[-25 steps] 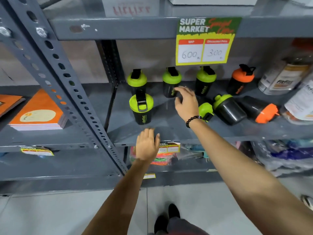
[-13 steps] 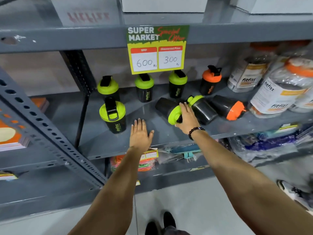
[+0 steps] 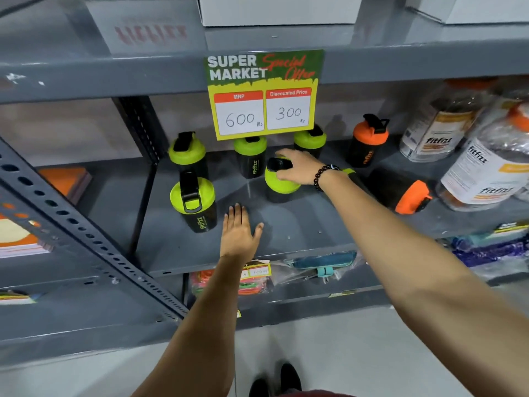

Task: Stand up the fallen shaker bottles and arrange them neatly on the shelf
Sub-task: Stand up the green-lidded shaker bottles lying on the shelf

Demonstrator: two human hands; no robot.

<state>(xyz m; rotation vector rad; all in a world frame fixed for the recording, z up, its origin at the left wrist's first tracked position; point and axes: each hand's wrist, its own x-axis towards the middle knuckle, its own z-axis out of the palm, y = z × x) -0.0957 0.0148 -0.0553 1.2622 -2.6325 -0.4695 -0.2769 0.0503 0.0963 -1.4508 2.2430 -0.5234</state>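
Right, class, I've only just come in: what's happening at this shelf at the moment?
A person is tidying shaker bottles on a grey metal shelf. Their right hand grips the lid of a green-lidded shaker, which stands upright in the front row. Their left hand rests flat and empty on the shelf, beside another upright green shaker. An orange-lidded shaker lies on its side to the right.

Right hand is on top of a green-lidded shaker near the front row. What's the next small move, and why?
Probably let go and reach for a fallen one. The green-lidded shaker under the right hand already looks upright beside the front shaker, while the orange-lidded shaker lies on its side.
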